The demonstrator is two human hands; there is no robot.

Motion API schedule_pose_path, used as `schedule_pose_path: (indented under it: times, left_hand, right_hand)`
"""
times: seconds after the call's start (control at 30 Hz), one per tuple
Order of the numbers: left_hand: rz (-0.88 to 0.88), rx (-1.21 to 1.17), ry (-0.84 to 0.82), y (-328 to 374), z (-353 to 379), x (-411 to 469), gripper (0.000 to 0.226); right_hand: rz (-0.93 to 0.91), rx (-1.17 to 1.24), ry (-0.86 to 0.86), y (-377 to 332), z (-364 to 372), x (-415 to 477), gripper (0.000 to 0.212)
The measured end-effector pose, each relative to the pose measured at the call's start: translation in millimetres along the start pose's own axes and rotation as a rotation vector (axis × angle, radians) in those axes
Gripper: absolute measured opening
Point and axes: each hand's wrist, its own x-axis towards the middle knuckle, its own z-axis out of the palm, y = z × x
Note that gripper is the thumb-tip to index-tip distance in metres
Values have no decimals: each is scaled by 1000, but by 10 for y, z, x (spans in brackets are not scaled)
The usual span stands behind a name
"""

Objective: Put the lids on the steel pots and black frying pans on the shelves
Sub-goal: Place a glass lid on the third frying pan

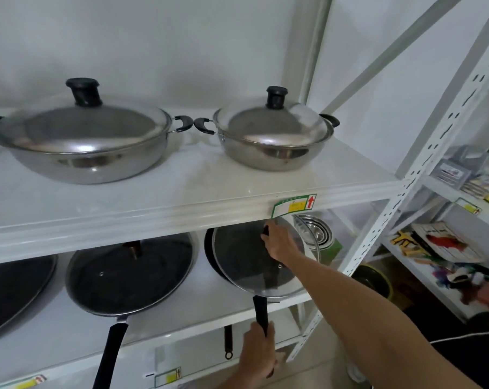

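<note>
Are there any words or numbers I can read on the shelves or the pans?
Nothing here reads clearly.
Green-bordered sticker with a red up arrow on the upper white shelf edge: print too small.
Yellow-and-green sticker on the lowest shelf edge: blurred.
Colourful packets on the right-hand rack: blurred.
Steel pots, black pans: no lettering visible.

Two shiny steel pots sit side by side on the top shelf (181,189). The big pot (77,155) is at 9 o'clock and the small pot (271,153) is at 12 o'clock. Each has a steel lid with a black knob on it.

On the shelf below, a black pan (125,279) with a glass lid sits at 7 o'clock. Another black pan (212,254) is at 5 o'clock. Its glass lid (254,265) is tilted and slid over to the right, not sitting flat.
</note>
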Motion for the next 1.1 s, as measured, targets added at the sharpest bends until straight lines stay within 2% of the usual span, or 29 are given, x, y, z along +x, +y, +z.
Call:
schedule_pose_path:
  times: [0.17,0.3,0.57,0.77,0.93,1.1]
  left_hand:
    - [-18,-5,-42,-29,-52,110,27]
    - [-25,9,-90,-93,-41,264,32]
    - [-26,-29,-45,-98,-43,262,36]
    - [-30,-41,-30,-67,-24,205,40]
    - [1,-96,-70,20,-24,128,26]
    - [-11,-112,-143,-10,-81,131,31]
  right_hand:
    - [50,10,-52,-91,257,158,30]
    - [57,1,-52,-113,338,285,32]
    - [38,-13,-107,-117,482,524,42]
    - [34,8,-96,-157,476,505,38]
    - [34,50,-94,-104,452,486,35]
    - [9,15,-128,-105,449,435,39]
